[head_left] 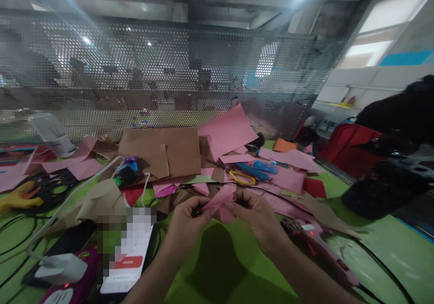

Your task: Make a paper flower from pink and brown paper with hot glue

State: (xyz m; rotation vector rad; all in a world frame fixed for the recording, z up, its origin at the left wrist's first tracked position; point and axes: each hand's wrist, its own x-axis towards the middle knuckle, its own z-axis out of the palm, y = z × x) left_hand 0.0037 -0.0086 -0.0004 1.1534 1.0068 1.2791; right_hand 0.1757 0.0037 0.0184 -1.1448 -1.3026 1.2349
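Between my two hands is a small folded piece of pink paper (224,206), raised a little over the green tabletop (217,268). My left hand (193,220) pinches its left edge between thumb and fingers. On the other side, my right hand (252,216) is closed on the paper's right edge, thumb in front. Just beyond the hands lie yellow-handled scissors (242,177) and pink scraps. A pink glue gun (323,245) with a lit red light rests to the right of my right forearm.
A phone (130,263) and a white charger plug (63,268) in a purple power strip lie left. Behind are a cardboard box (179,152), a large pink sheet (227,132) and a perforated metal screen (162,68). Black cables cross the table. A person in black (400,109) is at right.
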